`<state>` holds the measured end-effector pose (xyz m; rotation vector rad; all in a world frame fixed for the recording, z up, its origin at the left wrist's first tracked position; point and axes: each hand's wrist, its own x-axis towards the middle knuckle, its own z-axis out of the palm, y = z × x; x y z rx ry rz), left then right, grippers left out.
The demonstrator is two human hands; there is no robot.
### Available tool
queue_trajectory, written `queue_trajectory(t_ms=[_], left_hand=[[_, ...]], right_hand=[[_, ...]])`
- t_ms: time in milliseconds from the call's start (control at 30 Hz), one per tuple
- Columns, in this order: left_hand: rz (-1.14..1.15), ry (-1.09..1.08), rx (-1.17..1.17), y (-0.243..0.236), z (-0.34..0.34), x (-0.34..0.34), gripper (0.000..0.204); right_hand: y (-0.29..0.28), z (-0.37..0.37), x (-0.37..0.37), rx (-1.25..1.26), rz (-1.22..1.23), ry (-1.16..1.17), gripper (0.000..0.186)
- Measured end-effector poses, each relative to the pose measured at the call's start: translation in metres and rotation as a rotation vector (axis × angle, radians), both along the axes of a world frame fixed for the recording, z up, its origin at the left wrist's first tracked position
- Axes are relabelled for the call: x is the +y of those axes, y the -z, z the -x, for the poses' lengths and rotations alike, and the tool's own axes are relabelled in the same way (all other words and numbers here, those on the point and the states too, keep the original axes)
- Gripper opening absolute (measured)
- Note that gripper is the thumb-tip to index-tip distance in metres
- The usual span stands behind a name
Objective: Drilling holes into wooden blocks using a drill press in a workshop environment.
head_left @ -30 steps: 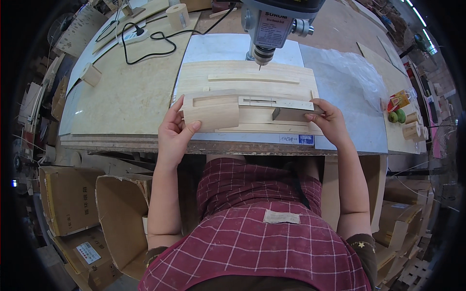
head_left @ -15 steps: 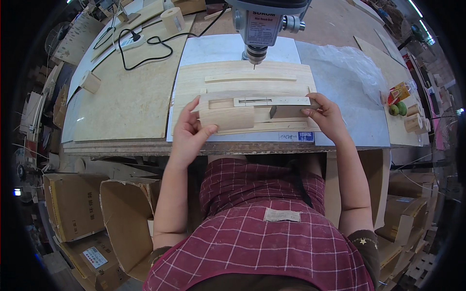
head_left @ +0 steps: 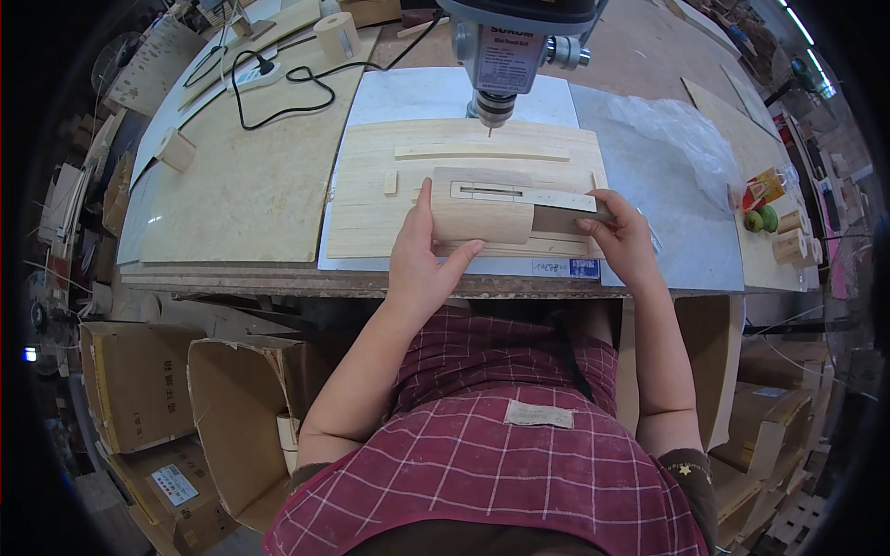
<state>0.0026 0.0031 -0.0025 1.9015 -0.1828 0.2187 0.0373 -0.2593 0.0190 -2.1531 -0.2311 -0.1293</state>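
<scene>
My left hand [head_left: 428, 248] is closed round the left end of a pale, curved wooden piece [head_left: 482, 223], thumb along its near edge and fingers at its far side. My right hand [head_left: 619, 232] pinches the right end of a jig made of a light slotted strip [head_left: 559, 199] above a dark flat bar [head_left: 553, 219]. The strip lies over the top of the wooden piece, and the bar's left part is hidden by the piece. Both are above a wide pale board [head_left: 366, 218] with thin raised strips. Beyond them hangs the bench drill [head_left: 505, 65], its bit above the board.
A black cable [head_left: 311, 104] runs to a white power strip [head_left: 255, 79] at the back left. Wooden cylinders [head_left: 336, 37] stand on the table. Clear plastic film [head_left: 667, 130] and green fruit [head_left: 762, 220] lie to the right. Cardboard boxes [head_left: 139, 389] stand below the table edge.
My left hand has moved right with the wooden piece, pushing it further onto the jig. The recess in its top is now under the slotted strip. My right hand has stayed nearly in place.
</scene>
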Motion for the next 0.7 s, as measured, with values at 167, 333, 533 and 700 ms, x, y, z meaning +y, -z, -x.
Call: queue_trajectory(t_ms=[167,333,533,700], left_hand=[[-0.057,-0.131,-0.088,0.009,-0.009,-0.007,0.086],[0.128,-0.196,-0.074,0.024,-0.031,-0.021,0.081],[0.252,-0.239,0.008,0.016,-0.04,-0.026,0.079],[0.101,-0.245,-0.074,0.021,-0.054,-0.014,0.076]], right_hand=[[0.009,-0.006,0.002,0.008,-0.156,0.043,0.034],[0.016,-0.03,0.0,-0.016,-0.216,0.079,0.034],[0.016,-0.053,0.008,-0.024,-0.112,0.156,0.035],[0.014,-0.065,0.016,0.007,-0.115,0.169,0.035]])
